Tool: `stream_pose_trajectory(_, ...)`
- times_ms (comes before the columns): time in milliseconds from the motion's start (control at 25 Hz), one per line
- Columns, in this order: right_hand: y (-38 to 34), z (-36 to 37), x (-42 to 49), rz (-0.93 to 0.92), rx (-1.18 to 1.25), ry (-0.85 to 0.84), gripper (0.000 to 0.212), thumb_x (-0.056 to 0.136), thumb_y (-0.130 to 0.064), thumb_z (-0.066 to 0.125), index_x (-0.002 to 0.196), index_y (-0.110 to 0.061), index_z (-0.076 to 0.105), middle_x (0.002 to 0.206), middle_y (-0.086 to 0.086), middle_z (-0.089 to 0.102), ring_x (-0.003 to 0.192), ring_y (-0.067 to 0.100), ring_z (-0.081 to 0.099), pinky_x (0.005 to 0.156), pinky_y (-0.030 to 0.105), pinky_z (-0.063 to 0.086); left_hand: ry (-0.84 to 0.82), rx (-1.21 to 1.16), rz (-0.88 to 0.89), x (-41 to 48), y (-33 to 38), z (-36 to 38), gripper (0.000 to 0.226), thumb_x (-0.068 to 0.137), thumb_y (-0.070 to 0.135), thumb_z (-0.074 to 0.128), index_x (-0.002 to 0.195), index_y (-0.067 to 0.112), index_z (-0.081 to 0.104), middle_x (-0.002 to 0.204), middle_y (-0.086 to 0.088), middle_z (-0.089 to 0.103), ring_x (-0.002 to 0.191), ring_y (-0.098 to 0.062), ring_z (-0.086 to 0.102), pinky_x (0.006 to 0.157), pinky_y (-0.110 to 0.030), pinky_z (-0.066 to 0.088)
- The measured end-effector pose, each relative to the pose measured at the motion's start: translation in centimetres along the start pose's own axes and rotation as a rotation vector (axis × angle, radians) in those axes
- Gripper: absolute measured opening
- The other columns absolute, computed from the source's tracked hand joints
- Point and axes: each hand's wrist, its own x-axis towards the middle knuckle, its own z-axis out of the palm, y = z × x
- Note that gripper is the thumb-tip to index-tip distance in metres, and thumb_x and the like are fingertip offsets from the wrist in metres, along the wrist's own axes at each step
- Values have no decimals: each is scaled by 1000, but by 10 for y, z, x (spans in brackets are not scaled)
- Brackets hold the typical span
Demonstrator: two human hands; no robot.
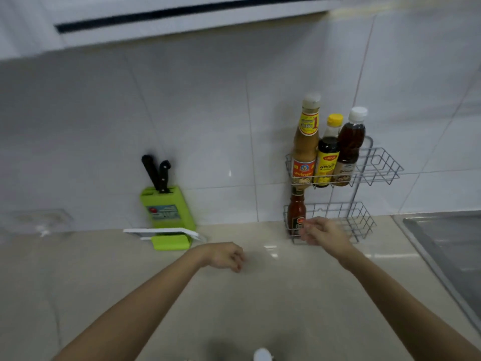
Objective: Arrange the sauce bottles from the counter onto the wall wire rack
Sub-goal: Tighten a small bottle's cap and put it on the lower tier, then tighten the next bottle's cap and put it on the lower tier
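A two-tier wire rack (377, 165) hangs on the tiled wall. Its upper basket holds three bottles: a tall tan sauce bottle (305, 144), a dark bottle with a yellow cap (328, 152) and a brown bottle with a white cap (350, 147). A red sauce bottle (296, 212) stands at the left end of the lower basket. My right hand (325, 233) hovers just in front of that bottle, fingers apart, holding nothing. My left hand (225, 256) hangs over the counter with fingers loosely curled and holds nothing.
A green knife block (169, 212) with two black-handled knives stands left of the rack, a white rack (161, 231) at its foot. A steel sink (447, 246) lies at the right. A white cap (263, 355) shows at the bottom edge.
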Motion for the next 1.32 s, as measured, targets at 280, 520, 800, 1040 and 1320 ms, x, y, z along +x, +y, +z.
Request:
stream_pose_trajectory(280,-26,52,-59,-81,-208,-195,18,96,-16,55,106,-3,62,90,7,73,81,20,69,82,40,55,172,-70,23,-71,-52,28,37,88,-4,59,124,-7,53,120,-28,64,63,13,60,67,-7,45)
stream_pose_trajectory(520,-70,122,-135,-481,-587,-526,17,93,-28,56,103,-19,66,82,-9,69,73,5,62,70,22,50,300,-209,-42,-123,-97,86,37,86,-14,44,115,2,59,101,-12,66,63,12,64,63,-5,48)
stream_pose_trajectory(800,-46,183,-188,-927,-1161,-712,44,86,-54,53,109,-17,59,103,4,61,93,24,58,76,38,46,275,-515,81,-193,-105,178,47,75,2,65,120,10,58,107,11,69,100,1,64,83,-16,49)
stream_pose_trajectory(1040,-46,187,-181,-1138,-1254,-644,35,89,-47,52,92,-14,65,89,6,67,82,27,63,66,37,49,561,-544,156,-184,-80,203,37,79,17,76,102,42,61,103,13,69,101,2,65,91,-21,52)
stream_pose_trajectory(1320,-45,193,-172,-1261,-1524,-553,38,84,-45,47,62,-19,62,52,0,61,50,21,58,45,26,39,638,-403,165,-181,-71,199,23,79,25,74,96,35,62,99,4,70,94,-10,67,88,-34,57)
